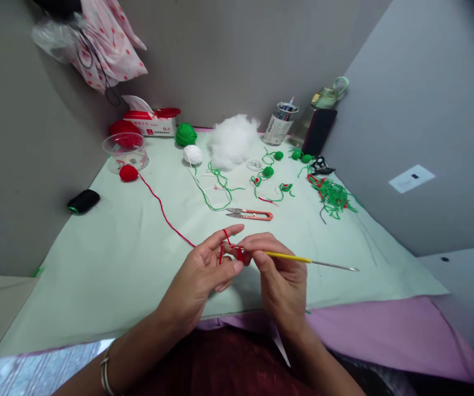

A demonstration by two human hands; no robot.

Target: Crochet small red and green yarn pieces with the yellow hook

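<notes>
My right hand (pixel 280 275) is closed around a crochet hook (pixel 288 257) with a yellow handle; its rear metal end points right. Red yarn (pixel 166 220) runs from a small red ball (pixel 128 174) across the table to my left hand (pixel 202 272). It loops over the raised left index finger. Between thumb and fingers, my left hand pinches a small red crochet piece (pixel 240 254), partly hidden by the fingertips. The hook's front end meets the red yarn there, and the two hands nearly touch.
Orange-handled thread snips (pixel 250 214) lie just beyond my hands. Farther back are white stuffing (pixel 233 140), a green yarn ball (pixel 186 134), a white yarn ball (pixel 192 155), a clear tub (pixel 126 154), a pen can (pixel 280 124) and a phone (pixel 320 132). Green scraps (pixel 336 198) lie right.
</notes>
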